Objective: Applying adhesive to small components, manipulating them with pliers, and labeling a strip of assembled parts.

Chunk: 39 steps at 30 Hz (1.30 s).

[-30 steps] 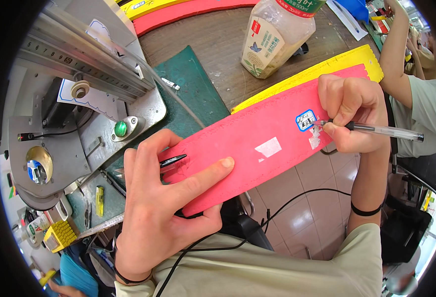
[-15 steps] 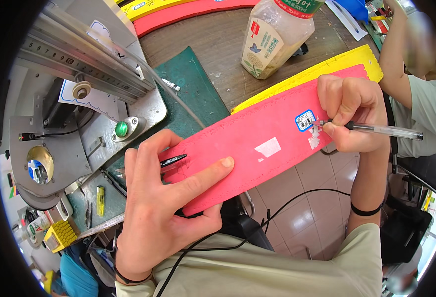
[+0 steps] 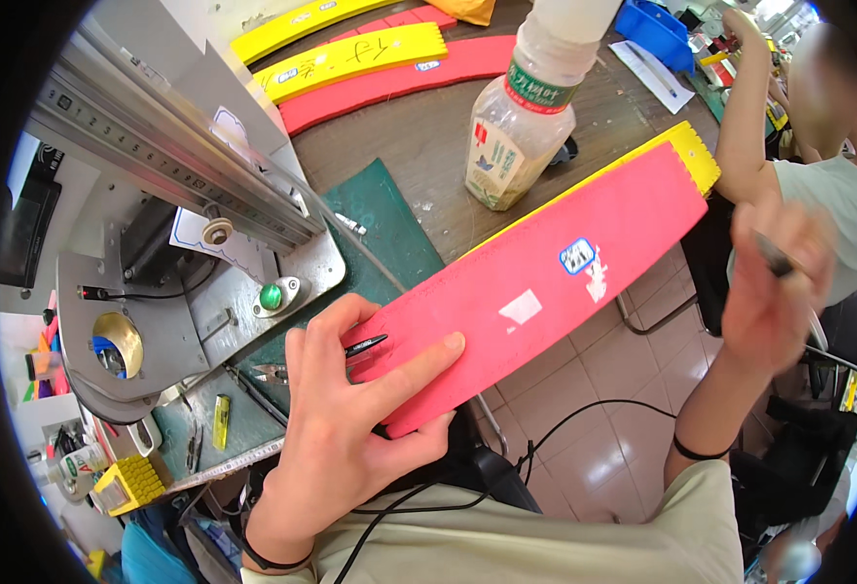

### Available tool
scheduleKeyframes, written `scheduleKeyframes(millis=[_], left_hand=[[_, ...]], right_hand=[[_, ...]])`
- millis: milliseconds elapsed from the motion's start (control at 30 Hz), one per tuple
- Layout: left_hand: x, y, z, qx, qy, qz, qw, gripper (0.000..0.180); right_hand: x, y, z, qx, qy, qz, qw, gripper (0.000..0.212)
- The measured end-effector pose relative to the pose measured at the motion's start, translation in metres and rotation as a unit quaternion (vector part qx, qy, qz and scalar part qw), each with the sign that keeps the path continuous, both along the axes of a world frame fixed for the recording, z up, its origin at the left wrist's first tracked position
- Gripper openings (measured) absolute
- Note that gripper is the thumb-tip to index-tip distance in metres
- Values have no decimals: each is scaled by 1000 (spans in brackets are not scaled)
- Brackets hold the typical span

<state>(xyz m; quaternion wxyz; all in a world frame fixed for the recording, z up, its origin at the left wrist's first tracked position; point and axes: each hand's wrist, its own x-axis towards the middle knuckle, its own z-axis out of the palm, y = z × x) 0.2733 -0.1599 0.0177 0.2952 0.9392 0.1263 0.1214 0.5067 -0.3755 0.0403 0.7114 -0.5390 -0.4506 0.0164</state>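
My left hand (image 3: 360,409) grips the near left end of a long pink board (image 3: 467,282), thumb on top and fingers wrapped at the edge. Between its fingers pokes a slim black piece, perhaps a pen cap (image 3: 366,345). The board carries a small blue-bordered label (image 3: 577,256) with handwriting and some pale torn paper patches (image 3: 520,308). Beneath its far edge a yellow board (image 3: 697,161) shows. My right hand (image 3: 774,302), smeared by motion, is off the board to the right, closed on a pen (image 3: 773,257).
A metal stand with a ruler scale (image 3: 136,156) rises at left over a green mat (image 3: 389,224). Behind the boards stands a plastic bottle (image 3: 516,136). Curved yellow and red strips (image 3: 370,92) lie farther back. At right sits another person (image 3: 818,204).
My right hand has lifted the pen away from the label and moved right and down. The view has shifted, while my left hand still holds the pink board.
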Motion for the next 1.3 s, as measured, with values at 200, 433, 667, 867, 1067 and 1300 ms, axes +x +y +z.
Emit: scheduleKeyframes(millis=[200,433,667,867,1067,1300], left_hand=[[32,-6,-1,-7,-63,-43,997,58],[65,-23,-21,-16,-103,-68,992,47],[63,-28,-19,-9,-91,-54,994,63],[50,-25,-14,7,-143,-23,989,61],[56,-11,-20,-21,-114,-84,990,53],[55,-14,-26,-37,-142,-67,987,57]], right_hand=[[-58,-39,-4,53,27,-40,997,42],[-95,-44,-50,36,74,42,996,34],[-120,-37,-60,7,148,64,987,30],[-141,-30,-65,-13,143,112,983,31],[-157,-31,-70,12,229,105,968,30],[-176,-27,-80,-33,225,120,966,27]])
